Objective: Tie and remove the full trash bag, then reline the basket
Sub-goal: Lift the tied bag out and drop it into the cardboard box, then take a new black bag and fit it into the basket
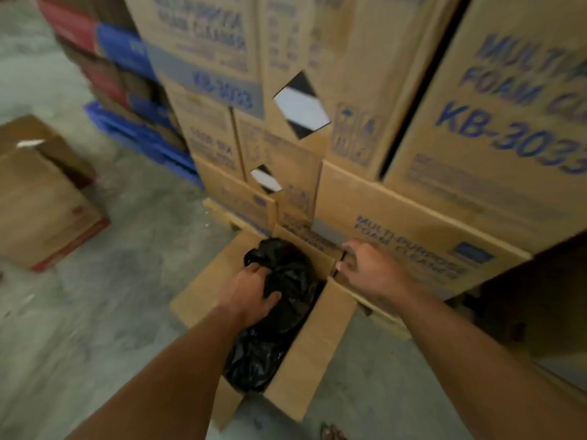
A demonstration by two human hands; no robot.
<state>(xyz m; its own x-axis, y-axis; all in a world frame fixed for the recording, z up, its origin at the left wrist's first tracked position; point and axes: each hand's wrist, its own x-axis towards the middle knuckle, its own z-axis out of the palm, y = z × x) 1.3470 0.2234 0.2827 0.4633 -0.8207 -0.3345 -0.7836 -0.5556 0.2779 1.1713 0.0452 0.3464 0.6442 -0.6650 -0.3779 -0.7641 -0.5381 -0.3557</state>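
Note:
A black trash bag fills an open cardboard box that stands on the concrete floor with its flaps spread outward. My left hand grips the bunched top of the bag, fingers sunk into the plastic. My right hand rests with spread fingers on the far right flap of the box, against the stacked cartons behind. The bag's lower part is hidden inside the box.
A tall stack of "Multi-purpose foam cleaner" cartons on a pallet rises directly behind the box. Another brown carton sits on the floor to the left. Red and blue cartons on a blue pallet stand further back left.

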